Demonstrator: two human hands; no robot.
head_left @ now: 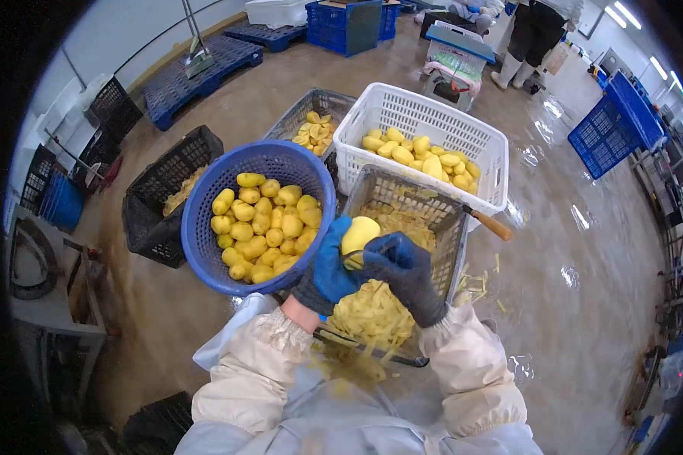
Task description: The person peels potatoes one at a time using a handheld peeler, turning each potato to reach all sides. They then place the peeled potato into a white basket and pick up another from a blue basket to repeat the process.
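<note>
I'm cupping one potato (361, 233), left hand (334, 265); right hand (404, 271) curling near it, hold unclear; one blue tub (193, 227) sitting left.

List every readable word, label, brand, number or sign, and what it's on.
None readable.
No lettering can be made out on the blue basket, white crate, wooden handle or gloves.
Blue-lidded container at the back: too small and blurred to tell.
</note>
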